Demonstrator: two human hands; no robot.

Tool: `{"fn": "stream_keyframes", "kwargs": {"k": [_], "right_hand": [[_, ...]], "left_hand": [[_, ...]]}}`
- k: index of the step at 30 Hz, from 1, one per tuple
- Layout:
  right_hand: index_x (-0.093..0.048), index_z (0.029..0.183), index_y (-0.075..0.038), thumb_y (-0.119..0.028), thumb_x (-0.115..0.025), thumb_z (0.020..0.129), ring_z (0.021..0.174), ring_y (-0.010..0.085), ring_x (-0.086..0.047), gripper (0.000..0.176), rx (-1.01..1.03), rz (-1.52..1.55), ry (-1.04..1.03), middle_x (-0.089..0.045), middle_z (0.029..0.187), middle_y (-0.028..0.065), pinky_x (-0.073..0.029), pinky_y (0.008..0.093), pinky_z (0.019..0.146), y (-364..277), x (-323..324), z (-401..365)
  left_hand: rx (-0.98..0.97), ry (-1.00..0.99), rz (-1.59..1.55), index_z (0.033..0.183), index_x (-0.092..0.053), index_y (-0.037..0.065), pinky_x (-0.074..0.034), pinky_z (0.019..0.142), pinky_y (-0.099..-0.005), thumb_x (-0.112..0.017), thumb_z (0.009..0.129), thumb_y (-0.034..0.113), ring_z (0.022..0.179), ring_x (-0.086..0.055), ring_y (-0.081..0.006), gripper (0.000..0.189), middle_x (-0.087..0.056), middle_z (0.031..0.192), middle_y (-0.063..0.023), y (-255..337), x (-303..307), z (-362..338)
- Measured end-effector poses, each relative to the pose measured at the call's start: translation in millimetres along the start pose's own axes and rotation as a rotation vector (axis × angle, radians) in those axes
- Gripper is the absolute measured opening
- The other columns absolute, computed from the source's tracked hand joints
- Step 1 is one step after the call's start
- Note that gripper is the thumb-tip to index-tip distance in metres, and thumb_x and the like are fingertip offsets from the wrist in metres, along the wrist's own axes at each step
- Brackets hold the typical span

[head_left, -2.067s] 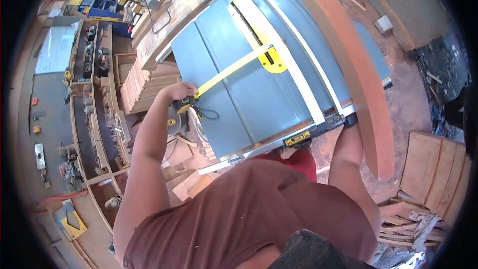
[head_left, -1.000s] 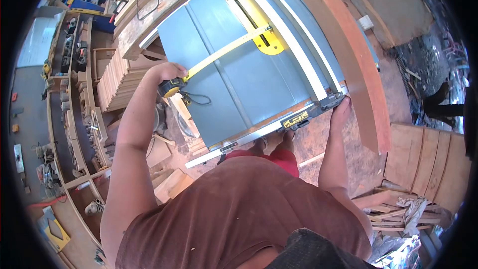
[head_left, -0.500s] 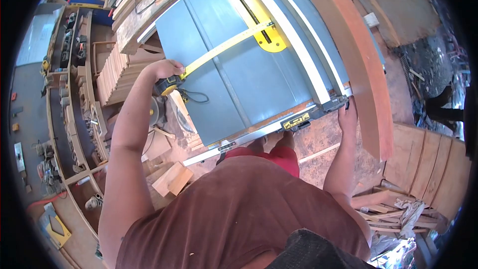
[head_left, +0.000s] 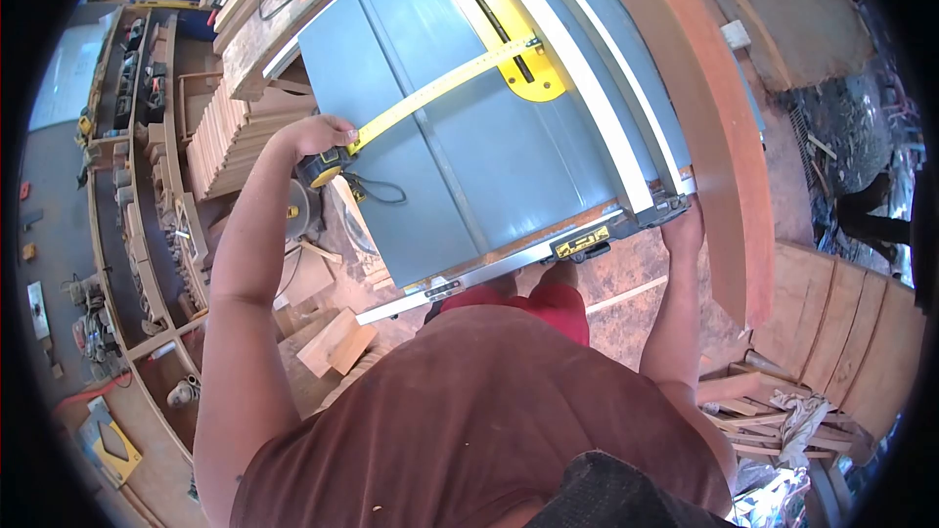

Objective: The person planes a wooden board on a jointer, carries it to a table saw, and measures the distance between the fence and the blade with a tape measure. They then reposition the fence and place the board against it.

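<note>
My left hand [head_left: 320, 136] is closed around a black and yellow tape measure [head_left: 323, 168] at the left edge of a grey table saw [head_left: 411, 205]. Its yellow blade is pulled out across the saw top, over the yellow throat plate [head_left: 531, 83], and its hooked end lies close to the rip fence [head_left: 577, 88]. A dark cord loop hangs from the tape case. My right hand [head_left: 684, 230] is at the right front corner of the saw, under the black end of the fence rail. Its fingers are hidden there.
A long reddish-brown board [head_left: 719, 137] stands along the saw's right side. Stacked wood strips [head_left: 220, 142] and a shelf of tools [head_left: 137, 205] are on the left. Cut wood blocks [head_left: 335, 342] lie on the floor near my legs, and scrap wood [head_left: 773, 420] lies at the lower right.
The fence and the tape's hooked end stay close together. The view has shifted slightly. My right hand has turned a little at the rail end; my left hand still holds the tape measure.
</note>
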State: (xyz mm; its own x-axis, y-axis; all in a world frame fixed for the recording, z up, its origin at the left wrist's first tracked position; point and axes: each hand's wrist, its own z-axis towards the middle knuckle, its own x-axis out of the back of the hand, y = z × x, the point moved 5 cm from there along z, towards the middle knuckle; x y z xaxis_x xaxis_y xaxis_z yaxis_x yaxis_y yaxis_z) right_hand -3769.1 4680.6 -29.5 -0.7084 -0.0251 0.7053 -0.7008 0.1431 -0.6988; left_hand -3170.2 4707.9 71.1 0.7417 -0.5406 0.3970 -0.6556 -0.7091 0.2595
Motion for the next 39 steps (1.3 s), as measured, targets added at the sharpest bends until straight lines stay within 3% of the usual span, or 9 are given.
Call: {"fn": "stream_keyframes", "kwargs": {"k": [11,18,22,25,28,39], "right_hand": [[-0.063,0.113,-0.006,-0.020,-0.068,0.077,0.098,0.0291,-0.065,0.040,-0.068,-0.019,-0.031,-0.068,0.104,0.0151,-0.048,0.0362,0.084,-6.0,2.6,-1.2],[-0.063,0.113,-0.006,-0.024,-0.068,0.078,0.097,0.0321,-0.064,0.039,-0.020,-0.053,0.046,-0.067,0.103,0.0158,-0.049,0.0388,0.084,-1.7,0.4,-1.7],[-0.064,0.112,-0.007,-0.025,-0.067,0.078,0.097,0.0330,-0.063,0.038,0.054,-0.027,0.052,-0.067,0.103,0.0163,-0.049,0.0392,0.084,34.2,-17.8,3.9],[-0.064,0.110,-0.006,-0.024,-0.067,0.078,0.096,0.0330,-0.064,0.036,0.081,-0.067,0.109,-0.067,0.101,0.0164,-0.049,0.0393,0.083,10.4,-7.9,0.0],[-0.064,0.110,-0.006,-0.023,-0.068,0.078,0.096,0.0332,-0.064,0.037,0.084,-0.060,0.133,-0.067,0.101,0.0163,-0.049,0.0395,0.082,10.5,-7.6,-0.9],[-0.063,0.110,-0.006,-0.022,-0.069,0.077,0.094,0.0321,-0.065,0.038,0.048,-0.005,0.051,-0.067,0.100,0.0168,-0.050,0.0388,0.081,16.6,-7.4,1.4]], "left_hand": [[-0.049,0.039,0.011,0.104,-0.067,0.002,-0.049,0.070,-0.0313,-0.057,0.095,0.028,0.075,-0.060,-0.0136,0.029,-0.066,0.086,-0.0048,-3.4,1.8,3.3],[-0.030,0.001,-0.029,0.104,-0.066,0.001,-0.047,0.073,-0.0282,-0.058,0.095,0.029,0.077,-0.057,-0.0110,0.030,-0.065,0.087,-0.0025,-0.3,0.6,0.8],[-0.050,0.009,-0.016,0.104,-0.066,0.001,-0.047,0.074,-0.0282,-0.058,0.095,0.028,0.077,-0.057,-0.0113,0.030,-0.065,0.087,-0.0025,-0.3,-0.1,-0.7],[-0.072,0.017,0.014,0.103,-0.066,0.001,-0.049,0.069,-0.0301,-0.056,0.096,0.028,0.074,-0.059,-0.0131,0.030,-0.066,0.085,-0.0044,2.2,-0.1,-2.9],[-0.047,0.059,0.047,0.105,-0.066,0.000,-0.047,0.075,-0.0282,-0.058,0.095,0.027,0.078,-0.057,-0.0114,0.030,-0.065,0.087,-0.0026,6.7,-0.7,-5.2],[-0.038,0.028,-0.008,0.106,-0.066,0.000,-0.049,0.071,-0.0291,-0.057,0.096,0.026,0.074,-0.059,-0.0116,0.029,-0.066,0.087,-0.0035,2.6,-1.3,-3.3]]}}
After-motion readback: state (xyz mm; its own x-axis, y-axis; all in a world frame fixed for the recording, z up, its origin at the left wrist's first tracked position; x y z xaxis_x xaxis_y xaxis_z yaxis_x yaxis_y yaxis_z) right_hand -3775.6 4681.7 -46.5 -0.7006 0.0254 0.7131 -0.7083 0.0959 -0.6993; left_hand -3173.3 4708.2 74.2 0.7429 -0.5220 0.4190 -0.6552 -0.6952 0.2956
